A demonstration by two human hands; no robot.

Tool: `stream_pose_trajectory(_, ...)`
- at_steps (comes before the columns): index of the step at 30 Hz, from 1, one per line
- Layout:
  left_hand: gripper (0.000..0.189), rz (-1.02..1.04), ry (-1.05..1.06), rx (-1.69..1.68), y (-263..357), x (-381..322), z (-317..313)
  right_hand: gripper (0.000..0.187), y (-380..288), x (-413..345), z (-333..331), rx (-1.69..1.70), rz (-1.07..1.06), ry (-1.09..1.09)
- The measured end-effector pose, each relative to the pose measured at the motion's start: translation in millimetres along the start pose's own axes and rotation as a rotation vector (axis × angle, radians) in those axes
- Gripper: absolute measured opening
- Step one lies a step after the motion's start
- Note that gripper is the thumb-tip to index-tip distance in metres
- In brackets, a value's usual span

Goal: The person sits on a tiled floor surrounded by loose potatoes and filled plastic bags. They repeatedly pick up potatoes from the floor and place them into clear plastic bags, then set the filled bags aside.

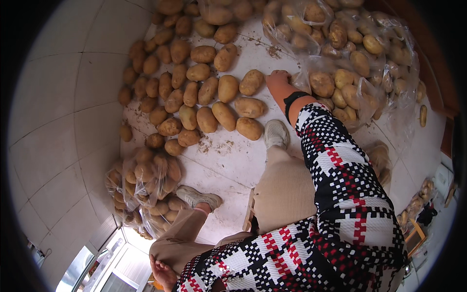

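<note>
My right hand (279, 77) reaches out to the floor beside a clear plastic bag of potatoes (323, 84); its fingers are mostly turned away, so what they hold, if anything, is hidden. Just left of it lies a large potato (251, 82), with a small gap between. My left hand (162, 272) rests by my left knee, palm partly up, fingers loosely curled, with nothing in it. Many loose potatoes (228, 88) lie spread over the tiled floor (233, 160) between the wall and my right hand.
More clear bags of potatoes (146, 175) stand by my left shoe (199, 198). Large filled bags (365, 47) are piled at the upper right. A tiled wall (47, 120) bounds the left side. My right shoe (276, 133) is beside the loose potatoes. Soil crumbs dot the floor.
</note>
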State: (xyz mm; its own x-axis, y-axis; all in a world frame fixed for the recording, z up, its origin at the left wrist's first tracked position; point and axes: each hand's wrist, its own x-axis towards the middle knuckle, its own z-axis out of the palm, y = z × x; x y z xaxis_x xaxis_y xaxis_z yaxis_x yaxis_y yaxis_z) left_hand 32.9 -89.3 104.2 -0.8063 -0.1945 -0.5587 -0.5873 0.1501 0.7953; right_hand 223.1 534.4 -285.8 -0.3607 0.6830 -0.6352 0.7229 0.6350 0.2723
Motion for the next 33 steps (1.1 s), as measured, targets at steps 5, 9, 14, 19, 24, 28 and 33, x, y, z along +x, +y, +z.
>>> stream_pose_trajectory(5,0.037,-0.001,-0.021,-0.060,0.2,-3.6,3.8,0.050,14.3,-18.3,-18.3,0.313,-0.242,0.019)
stream_pose_trajectory(9,0.037,-0.008,-0.048,-0.090,-1.1,-3.4,7.5,0.063,45.8,-78.6,-101.3,0.740,-0.264,0.163)
stream_pose_trajectory(14,0.035,0.065,-0.140,-0.154,-7.6,-2.9,0.6,0.065,128.6,-162.8,-119.8,0.743,-0.035,0.419)
stream_pose_trajectory(19,0.036,0.096,-0.123,-0.242,-14.6,-6.9,2.4,0.071,167.4,-189.5,-43.8,0.468,0.117,0.365)
stream_pose_trajectory(24,0.039,0.123,-0.309,-0.311,-18.4,-11.8,-15.9,0.068,160.7,-205.5,-9.9,0.418,0.145,0.317)
stream_pose_trajectory(28,0.041,0.154,-0.262,-0.331,-24.3,-13.1,-9.1,0.062,165.8,-211.1,-13.4,0.468,0.177,0.297)
stream_pose_trajectory(33,0.042,0.188,-0.378,-0.381,-32.9,-18.2,-19.2,0.055,166.0,-236.9,-70.7,0.708,0.020,0.461)
